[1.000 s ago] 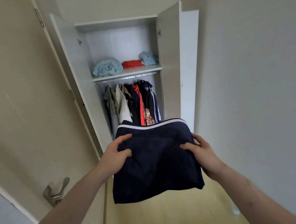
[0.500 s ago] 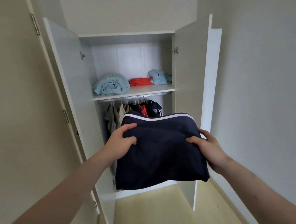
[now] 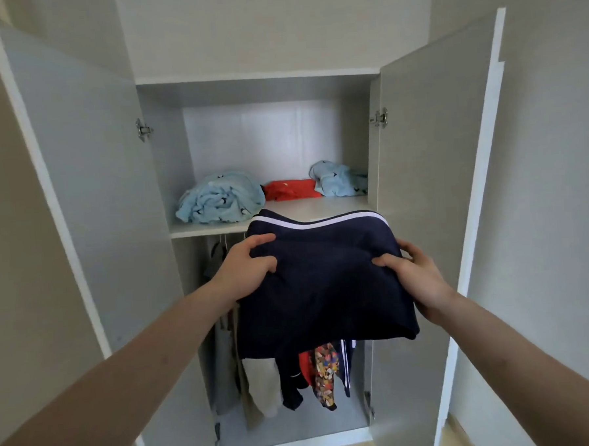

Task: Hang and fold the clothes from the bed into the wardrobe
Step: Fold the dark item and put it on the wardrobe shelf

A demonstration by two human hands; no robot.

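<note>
**A:** ok so what's the garment look like right now?

**B:** folded navy garment (image 3: pixel 323 282), really dark blue, squarish bundle with a thin white stripe running along its far edge. Fabric looks soft, a few creases across the top, and the near edge droops down a bit. Can't tell what kind of garment it is once it's folded.

**A:** and the hands?

**B:** both on it. The left hand (image 3: pixel 246 271) grips the left side, thumb on top and fingers curled into the cloth. The right hand (image 3: pixel 417 277) holds the right side the same way, thumb pressing on top, fingers wrapped around the edge. Nothing else in either one.

**A:** where is it compared to the wardrobe?

**B:** held up in the air right in front of the open wardrobe (image 3: pixel 255 88), both doors swung wide. Its striped far edge sits about level with the front of the shelf (image 3: pixel 204 229), toward the right half. Can't say if it's touching the shelf or just in front of it.

**A:** what's already on there?

**B:** a rumpled light blue bundle (image 3: pixel 220 201) on the left, a flat red folded piece (image 3: pixel 291 190) at the back middle, and another light blue bundle (image 3: pixel 340 179) in the right corner. Under the shelf are the hanging clothes (image 3: pixel 294 376), beige, dark, red and one busy multicolour print, mostly hidden behind the navy one.
</note>
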